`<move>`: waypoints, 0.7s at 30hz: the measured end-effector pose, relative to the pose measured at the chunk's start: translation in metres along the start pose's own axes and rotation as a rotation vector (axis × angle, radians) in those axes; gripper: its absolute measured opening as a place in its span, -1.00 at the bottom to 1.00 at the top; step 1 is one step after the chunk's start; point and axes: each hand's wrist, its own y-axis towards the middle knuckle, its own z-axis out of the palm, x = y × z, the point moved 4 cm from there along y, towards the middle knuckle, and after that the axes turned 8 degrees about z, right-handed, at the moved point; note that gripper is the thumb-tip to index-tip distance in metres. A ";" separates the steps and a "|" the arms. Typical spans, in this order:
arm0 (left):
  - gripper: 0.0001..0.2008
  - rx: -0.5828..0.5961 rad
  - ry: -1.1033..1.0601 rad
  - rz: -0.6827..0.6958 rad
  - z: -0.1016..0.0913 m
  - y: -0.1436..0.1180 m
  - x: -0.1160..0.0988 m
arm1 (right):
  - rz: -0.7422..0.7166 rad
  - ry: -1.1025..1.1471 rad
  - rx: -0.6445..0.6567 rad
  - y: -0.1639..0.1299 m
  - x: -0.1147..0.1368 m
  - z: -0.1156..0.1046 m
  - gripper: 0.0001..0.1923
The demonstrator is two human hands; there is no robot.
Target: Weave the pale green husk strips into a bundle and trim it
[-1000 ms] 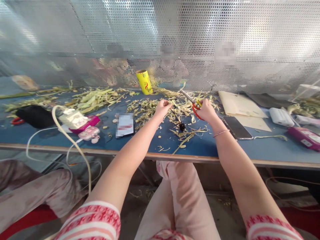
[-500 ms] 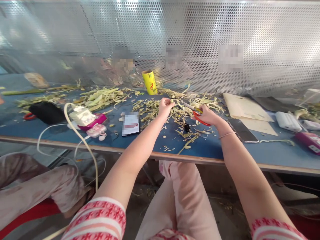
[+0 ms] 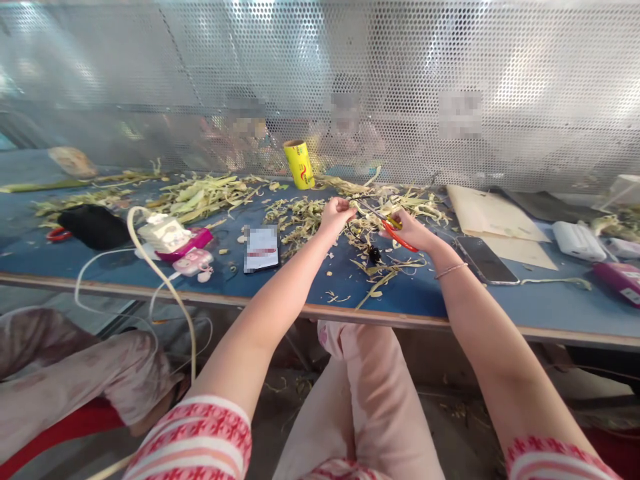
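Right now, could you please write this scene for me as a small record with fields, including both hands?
left hand: fingers pinched near the scissor blades; anything held is too small to identify
right hand: holding orange-handled scissors, blades toward the left hand
surface: blue table with plant scraps
behind: yellow tube, perforated metal panel
person's left: device with lit screen
person's right: dark phone

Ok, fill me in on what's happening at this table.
At a blue-topped table strewn with pale green and cream plant trimmings, a person's right hand grips orange-and-yellow-handled metal scissors, blades pointing toward the left hand. That hand pinches a small pale piece, too small to identify. A yellow printed cylinder stands near the perforated metal panel.
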 end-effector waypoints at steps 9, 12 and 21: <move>-0.79 0.106 0.026 0.059 0.003 0.001 0.005 | -0.033 0.080 0.048 0.002 0.000 0.001 -0.45; -0.79 0.113 0.031 0.061 0.003 0.002 0.007 | -0.039 0.085 0.049 0.002 0.000 0.001 -0.46; -0.75 -0.043 0.256 0.066 -0.012 0.009 0.010 | 0.086 -0.081 -0.016 -0.001 -0.003 -0.011 -0.36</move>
